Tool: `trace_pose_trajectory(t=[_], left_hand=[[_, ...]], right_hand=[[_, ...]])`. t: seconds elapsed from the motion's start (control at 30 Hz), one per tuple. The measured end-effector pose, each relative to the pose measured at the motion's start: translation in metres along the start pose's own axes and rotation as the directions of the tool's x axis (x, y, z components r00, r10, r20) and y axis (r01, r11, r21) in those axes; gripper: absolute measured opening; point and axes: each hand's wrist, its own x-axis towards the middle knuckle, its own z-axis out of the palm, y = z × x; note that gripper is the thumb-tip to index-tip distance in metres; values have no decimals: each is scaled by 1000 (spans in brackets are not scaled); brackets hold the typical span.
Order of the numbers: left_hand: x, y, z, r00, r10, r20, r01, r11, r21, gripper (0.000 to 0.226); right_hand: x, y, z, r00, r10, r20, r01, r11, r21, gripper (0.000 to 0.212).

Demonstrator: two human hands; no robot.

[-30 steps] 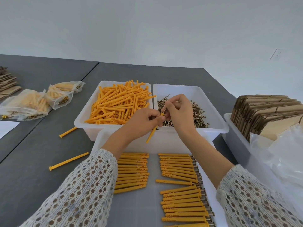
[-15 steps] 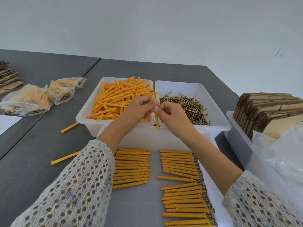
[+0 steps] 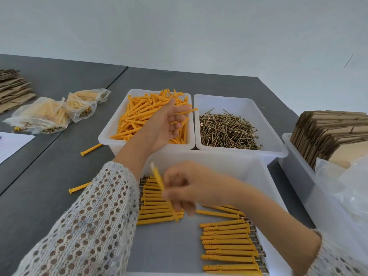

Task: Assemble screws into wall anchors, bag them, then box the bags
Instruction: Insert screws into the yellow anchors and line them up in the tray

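Observation:
My right hand (image 3: 186, 187), blurred by motion, pinches an orange wall anchor with a screw in it (image 3: 157, 178) above the near white tray (image 3: 235, 162). That tray holds rows of assembled anchors (image 3: 229, 244) in two columns. My left hand (image 3: 168, 122) hovers palm up with relaxed fingers over the bin of loose orange anchors (image 3: 139, 116) and holds nothing. To its right stands the bin of brass screws (image 3: 227, 130).
Filled plastic bags (image 3: 45, 114) lie at the far left beside flat cardboard (image 3: 12, 86). Two loose anchors (image 3: 90, 150) lie on the grey table left of the bins. A bin of folded cartons (image 3: 330, 132) and crumpled plastic bags (image 3: 346, 184) stand at the right.
My hands have parted. The right hand came down toward the near tray with the assembled anchor, while the left hand let go and moved over the anchor bin.

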Motion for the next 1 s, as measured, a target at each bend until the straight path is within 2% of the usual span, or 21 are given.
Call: trace_pose_trajectory(t=[0.07,0.13,0.23,0.27,0.33,0.6,0.67,0.7,0.73,0.8,0.87,0.93,1.0], left_hand=[[-1,0,-2,1000,-4,5,4,1000,-1,45],[-1,0,-2,1000,-9,1,9,1000,-3,41],[-2,1,0,1000,-9,-5,9,1000,-4,38],[-2,1,1,1000,-8,-5,8,1000,-6,37],[-3,1,2,1000,-9,-3,9,1000,-8,36],[-2,1,6,1000,-7,-23,7,1000,-15,30],[-1,-2,9,992,72,-102,-64,994,87,22],[-1,-4,9,972,175,-156,-133,960,247,17],[-2,-8,7,932,318,-173,-206,859,468,16],[-3,-19,4,845,529,-84,-243,519,820,20],[-5,-25,3,830,556,-38,-138,272,952,20],[-3,-29,1,850,523,-54,-43,170,984,19],[1,-31,0,880,468,-81,3,163,987,18]], right_hand=[[-1,2,16,986,70,153,-15,943,-332,15],[0,5,33,977,78,199,61,792,-608,14],[6,5,57,977,68,203,131,562,-816,10],[9,4,63,978,69,197,137,499,-855,11],[15,3,68,984,49,173,132,458,-879,12],[23,11,71,991,-60,120,134,474,-870,12],[26,15,70,992,-74,102,125,502,-856,12],[27,15,70,993,-74,94,119,514,-850,14],[28,16,69,993,-72,88,113,528,-842,16],[28,15,65,994,-67,88,111,571,-813,23],[24,10,56,994,-83,76,112,633,-766,22],[17,2,41,992,-127,19,103,698,-709,29],[7,-7,18,982,-166,-93,84,817,-571,34]])
